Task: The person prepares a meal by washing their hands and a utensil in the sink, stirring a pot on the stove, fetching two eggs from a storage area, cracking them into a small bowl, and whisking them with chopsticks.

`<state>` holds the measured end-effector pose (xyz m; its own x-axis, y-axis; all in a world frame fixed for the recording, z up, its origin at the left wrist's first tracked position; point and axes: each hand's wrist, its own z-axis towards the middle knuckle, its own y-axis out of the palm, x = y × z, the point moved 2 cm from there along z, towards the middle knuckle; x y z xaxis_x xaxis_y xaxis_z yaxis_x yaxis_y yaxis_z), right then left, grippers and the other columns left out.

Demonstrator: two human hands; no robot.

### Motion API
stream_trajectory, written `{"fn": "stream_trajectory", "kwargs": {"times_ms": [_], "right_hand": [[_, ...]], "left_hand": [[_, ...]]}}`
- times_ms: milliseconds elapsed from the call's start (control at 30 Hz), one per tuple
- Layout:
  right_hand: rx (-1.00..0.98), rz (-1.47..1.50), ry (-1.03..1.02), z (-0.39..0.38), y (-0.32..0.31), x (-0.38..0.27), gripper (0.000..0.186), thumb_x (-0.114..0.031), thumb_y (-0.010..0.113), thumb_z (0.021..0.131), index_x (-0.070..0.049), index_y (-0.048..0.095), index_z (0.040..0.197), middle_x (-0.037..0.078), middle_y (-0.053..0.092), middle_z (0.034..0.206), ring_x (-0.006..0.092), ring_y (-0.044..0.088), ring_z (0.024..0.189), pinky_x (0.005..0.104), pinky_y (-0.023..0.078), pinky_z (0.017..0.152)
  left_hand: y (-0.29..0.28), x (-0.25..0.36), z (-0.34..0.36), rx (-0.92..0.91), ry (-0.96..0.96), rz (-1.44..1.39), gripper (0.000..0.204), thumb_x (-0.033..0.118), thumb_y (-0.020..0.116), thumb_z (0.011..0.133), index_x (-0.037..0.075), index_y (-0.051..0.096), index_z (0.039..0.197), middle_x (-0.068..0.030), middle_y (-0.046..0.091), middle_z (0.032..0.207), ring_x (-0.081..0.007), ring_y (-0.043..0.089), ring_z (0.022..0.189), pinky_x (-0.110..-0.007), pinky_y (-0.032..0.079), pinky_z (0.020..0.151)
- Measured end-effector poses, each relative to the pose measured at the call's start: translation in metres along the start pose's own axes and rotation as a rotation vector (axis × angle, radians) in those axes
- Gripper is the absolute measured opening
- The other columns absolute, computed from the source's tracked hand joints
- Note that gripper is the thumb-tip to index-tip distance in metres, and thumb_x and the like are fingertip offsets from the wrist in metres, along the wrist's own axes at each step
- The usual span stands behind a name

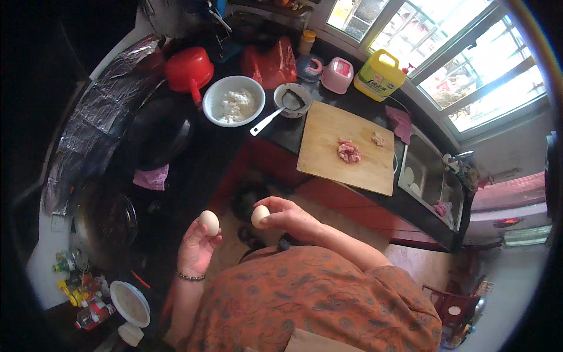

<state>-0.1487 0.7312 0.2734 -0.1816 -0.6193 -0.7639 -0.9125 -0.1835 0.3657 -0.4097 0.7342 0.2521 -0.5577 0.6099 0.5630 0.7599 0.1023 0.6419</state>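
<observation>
I logged 2 eggs in hand, well above the dark counter (281, 138) and touching nothing but the fingers. The left hand (196, 249) was cupped palm-up with its fingers curled round the left egg (209, 223), pinching it lightly at the fingertips; the right hand (287, 217) held the right egg (260, 216) nipped between thumb and fingers, the egg jutting toward the other one. The 2 eggs sat near each other but apart. My judgement for handling them: keep the pinch light and spread over several fingertips, hold the shells clear of each other, and bring them over a bowl before any knock, since a shell would give under a hard squeeze. On the counter, the white bowl (233, 101) with a white lumpy filling stood at the far edge beside a small bowl (292, 100) with a white-handled spoon (267, 122) sticking out over the near edge. The wooden cutting board (346, 146) lay to the right of these, with 2 small heaps of pink chopped meat (349, 151) near its middle. A red pot (189, 69) and a dark wok (158, 132) sat to the left by foil-covered wall; a yellow jug (380, 75) stood at the window corner. The sink (431, 176) was at the right end. Daylight came through the barred window (469, 64).
</observation>
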Motion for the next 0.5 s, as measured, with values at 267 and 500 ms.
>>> {"fn": "stream_trajectory", "kwargs": {"times_ms": [267, 500], "right_hand": [[-0.052, 0.208, 0.098, 0.016, -0.040, -0.011, 0.039, -0.018, 0.062, 0.085, -0.005, 0.050, 0.119, 0.008, 0.059, 0.106, 0.0147, 0.060, 0.094, 0.0270, 0.051, 0.076], [-0.160, 0.197, 0.064, 0.018, -0.110, -0.046, 0.041, -0.016, 0.064, 0.083, -0.007, 0.050, 0.120, 0.006, 0.060, 0.102, 0.0129, 0.060, 0.092, 0.0259, 0.052, 0.077]], "left_hand": [[0.022, -0.006, 0.019, 0.084, 0.009, -0.028, 0.036, 0.021, 0.074, 0.079, 0.008, 0.057, 0.108, -0.0063, 0.062, 0.101, -0.0210, 0.063, 0.086, -0.032, 0.054, 0.072], [0.078, -0.041, 0.045, 0.092, 0.094, -0.057, 0.036, 0.022, 0.072, 0.082, 0.009, 0.058, 0.113, -0.0057, 0.063, 0.101, -0.0217, 0.063, 0.089, -0.032, 0.054, 0.074]]}}
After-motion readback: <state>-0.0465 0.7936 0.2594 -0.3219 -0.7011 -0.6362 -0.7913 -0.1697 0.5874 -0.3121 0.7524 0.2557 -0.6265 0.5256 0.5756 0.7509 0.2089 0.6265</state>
